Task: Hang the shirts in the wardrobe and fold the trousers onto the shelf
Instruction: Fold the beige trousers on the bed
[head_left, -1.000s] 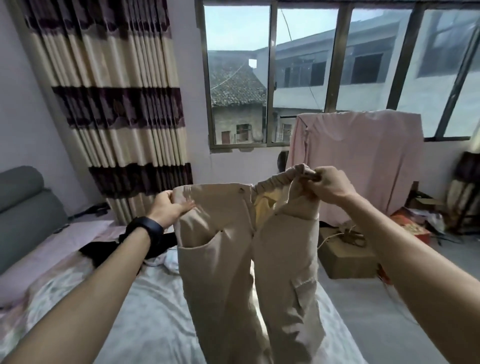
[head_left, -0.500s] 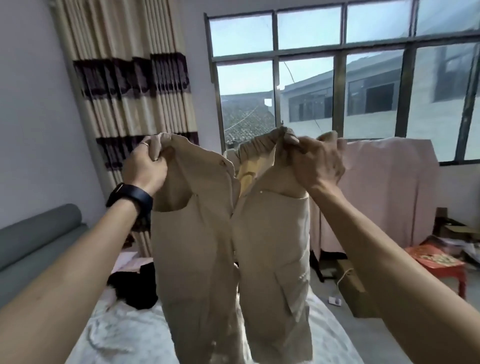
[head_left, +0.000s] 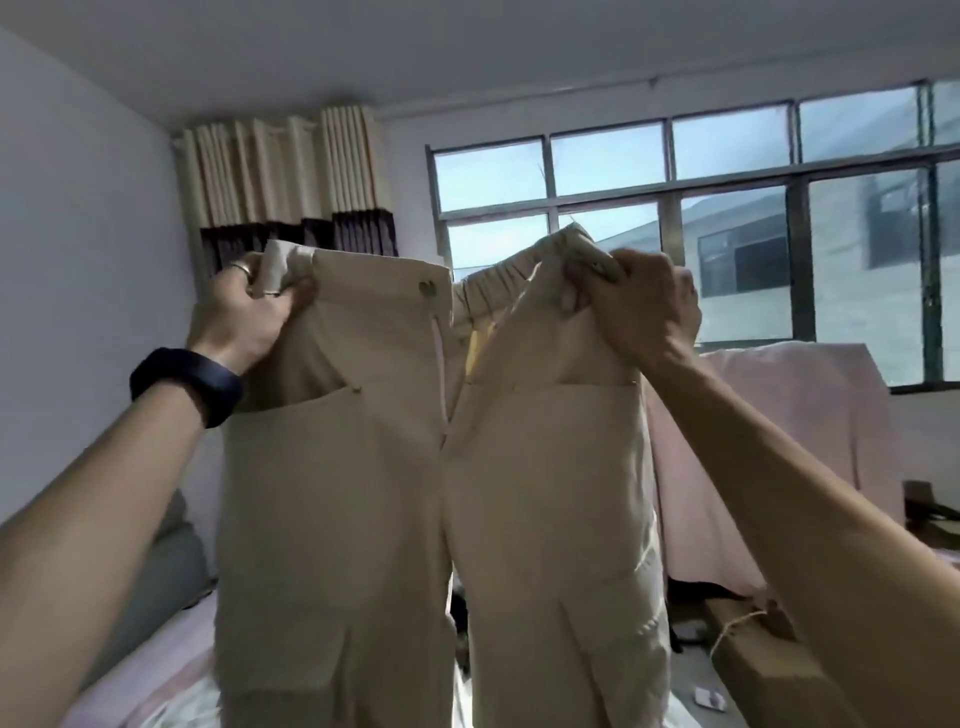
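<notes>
1. The beige trousers (head_left: 358, 493) hang in mid-air in front of the person. The waistband is at the top and the long axis runs straight down, with both legs dropping side by side towards the bed (head_left: 130, 675) below.
2. The left hand (head_left: 244, 312), which wears a dark wristband (head_left: 187, 384), grips the left end of the waistband. Its fingers (head_left: 262, 283) are curled tight around a bunched corner of cloth.
3. The right hand (head_left: 641, 306) pinches the right end of the waistband at about the same height. The two hands are equally placed, with the open fly midway between them.
4. The next move is likely to bring the two hands together, so that one leg lies over the other along that centre line.
5. Nothing stands between the hands.
6. Far behind are the window (head_left: 675, 208) and the curtain (head_left: 285, 171). To the right are a pink cloth (head_left: 769, 431) draped over something and, lower down, a cardboard box (head_left: 753, 660).
7. No wardrobe or shelf is in view.
</notes>
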